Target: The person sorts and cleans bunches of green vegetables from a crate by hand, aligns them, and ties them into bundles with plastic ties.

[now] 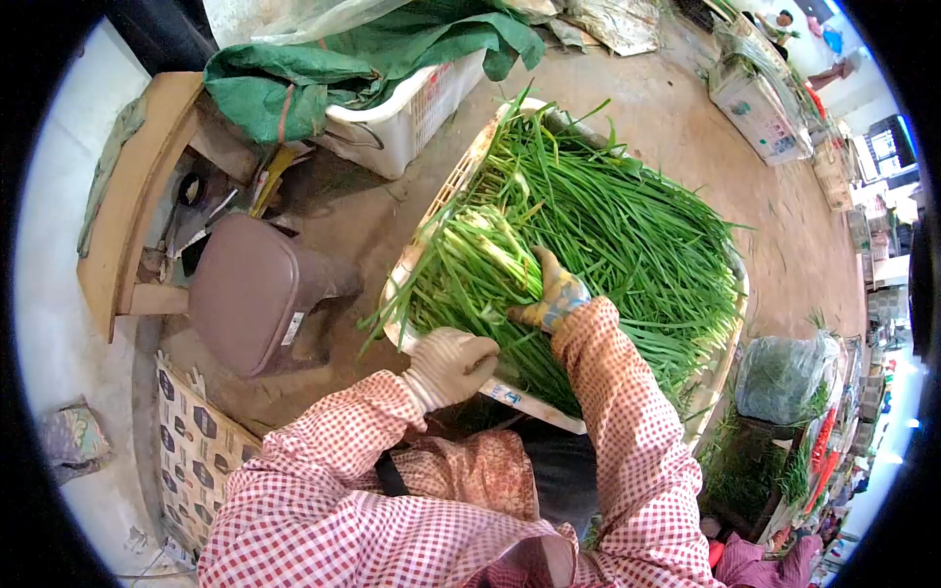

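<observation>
A white crate (pixel 395 257) heaped with long green garlic chives (pixel 618 235) stands in front of me. My right hand (pixel 557 294), in a yellow and blue patterned glove, reaches into the crate. Its thumb and fingers close about part of a bunch of chives (pixel 490 245) whose pale ends face up on the left side. My left hand (pixel 451 367), in a whitish knit glove, is at the crate's near left corner with its fingers curled. Whatever those fingers may hold is hidden.
To the left stands a brown plastic stool (pixel 245 294). Behind it, a white basket (pixel 412 113) is draped with green cloth (pixel 294 83). A bagged bundle (pixel 787 377) and loose greens lie to the right. Boxes (pixel 760 108) line the far right; another person (pixel 781 29) is in the distance.
</observation>
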`<state>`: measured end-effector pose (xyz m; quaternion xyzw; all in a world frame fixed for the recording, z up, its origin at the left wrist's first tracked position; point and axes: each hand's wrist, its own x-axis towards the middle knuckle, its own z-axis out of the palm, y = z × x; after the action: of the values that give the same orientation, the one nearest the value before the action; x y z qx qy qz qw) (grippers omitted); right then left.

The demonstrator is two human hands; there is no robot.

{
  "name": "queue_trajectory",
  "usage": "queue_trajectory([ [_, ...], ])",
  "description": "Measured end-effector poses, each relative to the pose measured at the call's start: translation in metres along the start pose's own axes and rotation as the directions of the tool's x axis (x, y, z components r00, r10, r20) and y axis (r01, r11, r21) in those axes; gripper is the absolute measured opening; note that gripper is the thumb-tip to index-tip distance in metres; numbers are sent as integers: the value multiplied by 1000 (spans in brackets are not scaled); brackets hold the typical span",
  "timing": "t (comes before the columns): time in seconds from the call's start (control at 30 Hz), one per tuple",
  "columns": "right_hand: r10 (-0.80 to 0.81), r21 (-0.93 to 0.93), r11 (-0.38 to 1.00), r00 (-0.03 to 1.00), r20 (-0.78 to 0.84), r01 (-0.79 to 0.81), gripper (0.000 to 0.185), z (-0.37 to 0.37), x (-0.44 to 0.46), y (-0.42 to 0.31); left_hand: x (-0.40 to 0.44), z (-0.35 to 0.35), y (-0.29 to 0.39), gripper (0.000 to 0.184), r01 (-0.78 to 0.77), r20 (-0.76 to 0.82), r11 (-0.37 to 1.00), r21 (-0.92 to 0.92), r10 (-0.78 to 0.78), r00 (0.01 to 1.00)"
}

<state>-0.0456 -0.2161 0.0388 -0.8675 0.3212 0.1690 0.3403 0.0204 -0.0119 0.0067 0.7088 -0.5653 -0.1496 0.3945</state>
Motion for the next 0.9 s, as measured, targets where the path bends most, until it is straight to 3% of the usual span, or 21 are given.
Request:
queue_trajectory([
  [0.03,-4,36,999,999,-36,5,102,0,-4,2,3,-7,10,11,-4,-2,1000,11,4,1000],
  [0.1,-70,113,990,992,-102,82,104,7,-7,29,3,-16,39,10,-140,-147,954,-267,104,984],
  [0.13,-10,134,991,995,-103,24,104,4,-10,33,4,-16,46,12,-213,-205,909,-359,146,968],
  [0.17,-34,198,978,990,-139,61,102,0,-13,34,4,-17,54,12,-212,-209,911,-355,144,967],
  [0.23,-114,335,925,970,-214,182,98,23,15,84,4,-19,63,11,8,-354,885,-466,-195,915],
  [0.27,-138,421,875,958,-252,237,96,26,19,94,3,-15,56,14,132,-272,743,-657,-396,877],
  [0.3,-129,421,877,958,-256,231,93,11,5,78,15,-16,60,22,96,-238,530,-843,-526,817],
  [0.37,-203,431,846,937,-285,314,89,11,6,80,36,-17,47,30,-98,-360,465,-880,-516,777],
  [0.4,-315,286,867,894,-320,408,87,15,11,93,45,-18,46,30,-102,-362,460,-882,-521,773],
  [0.47,-349,260,857,873,-341,445,86,21,10,103,60,-21,47,32,-195,-303,232,-953,-725,618],
  [0.57,-545,-123,832,754,-365,542,82,13,-4,90,73,-15,48,35,-237,-257,128,-963,-699,667],
  [0.6,-328,384,782,847,-417,492,80,19,-8,93,79,-10,39,37,-251,-316,194,-949,-633,706],
  [0.63,-109,791,500,931,-348,353,79,24,-15,86,87,-15,36,37,-245,-306,185,-952,-636,708],
  [0.7,-224,332,862,874,-431,384,74,22,-47,64,105,-28,27,37,-23,-196,240,-971,-729,656],
  [0.73,-236,158,922,836,-495,354,75,25,-51,58,107,-12,-7,42,-16,-202,271,-963,-679,706],
  [0.77,-273,63,934,815,-511,353,76,27,-49,58,112,-5,-29,45,3,-145,236,-972,-611,778],
  [0.83,-345,-128,935,767,-541,331,79,32,-47,55,130,-19,-43,43,273,175,87,-958,-576,799],
  [0.9,-272,-128,962,871,-410,240,83,27,-44,45,138,-17,-46,46,322,262,55,-945,-460,848],
])
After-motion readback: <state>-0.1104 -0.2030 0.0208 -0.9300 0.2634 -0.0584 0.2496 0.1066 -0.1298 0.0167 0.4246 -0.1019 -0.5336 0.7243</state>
